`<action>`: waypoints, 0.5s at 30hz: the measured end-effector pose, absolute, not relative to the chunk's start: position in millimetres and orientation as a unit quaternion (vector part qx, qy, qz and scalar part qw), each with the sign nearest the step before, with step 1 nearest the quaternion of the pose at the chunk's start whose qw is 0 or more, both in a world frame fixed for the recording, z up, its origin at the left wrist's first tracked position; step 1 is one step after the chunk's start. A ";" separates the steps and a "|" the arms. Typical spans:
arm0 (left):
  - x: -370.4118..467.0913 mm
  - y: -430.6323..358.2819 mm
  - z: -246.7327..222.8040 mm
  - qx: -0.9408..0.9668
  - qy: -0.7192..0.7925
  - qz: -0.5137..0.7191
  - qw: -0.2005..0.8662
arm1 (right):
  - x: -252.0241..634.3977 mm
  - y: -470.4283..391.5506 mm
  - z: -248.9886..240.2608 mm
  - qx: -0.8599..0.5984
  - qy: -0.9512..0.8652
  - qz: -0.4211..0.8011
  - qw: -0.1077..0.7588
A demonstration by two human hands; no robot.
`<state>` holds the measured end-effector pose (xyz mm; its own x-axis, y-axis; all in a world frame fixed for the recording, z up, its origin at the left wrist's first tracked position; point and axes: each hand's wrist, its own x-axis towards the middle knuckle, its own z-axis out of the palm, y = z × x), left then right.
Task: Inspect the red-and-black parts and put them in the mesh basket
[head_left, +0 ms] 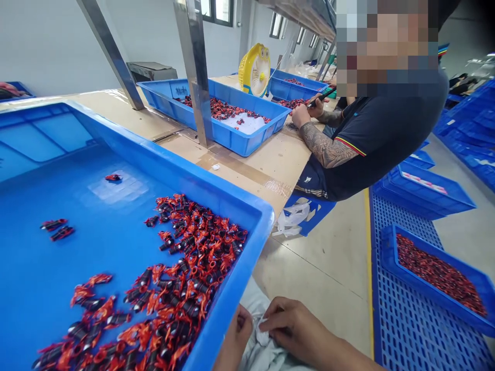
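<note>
Below the near corner of a big blue tray, my right hand (pixel 291 323) has its thumb and fingers pinched on a small white crumpled piece (pixel 263 336), thin like cloth or film. My left hand (pixel 236 337) is close beside it with curled fingers, partly hidden by the tray wall; what it holds, if anything, I cannot make out. Both hands are over pale grey-green fabric (pixel 257 296) on my lap. In the blue tray (pixel 216 193) lie many small red-and-black plastic parts (pixel 193 257), heaped along its right side, with a few lying apart on its floor.
A co-worker (pixel 371 139) sits at the right, hands at a dark tool (pixel 323 97). Another blue tray of parts (pixel 247 144) stands on the cardboard-covered table (pixel 270 159), beside metal posts (pixel 197 77) and a yellow fan (pixel 257 69). A filled bin (pixel 436 273) sits on blue slatted flooring.
</note>
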<state>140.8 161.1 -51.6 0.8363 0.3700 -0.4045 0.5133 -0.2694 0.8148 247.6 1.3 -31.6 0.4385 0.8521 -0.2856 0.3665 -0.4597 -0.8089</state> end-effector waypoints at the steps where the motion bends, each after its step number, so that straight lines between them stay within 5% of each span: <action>1: 141.7 160.8 -50.1 0.799 0.273 -0.080 0.530 | 243.6 4.4 -36.9 -0.793 -0.384 0.346 0.324; 8: 145.0 159.0 -27.4 0.826 0.256 -0.142 0.481 | 235.1 50.5 -68.6 -0.889 -0.304 0.260 0.223; 15: 151.8 163.2 -16.4 0.815 0.257 -0.211 0.475 | 266.3 25.3 -59.7 -0.803 -0.401 0.351 0.266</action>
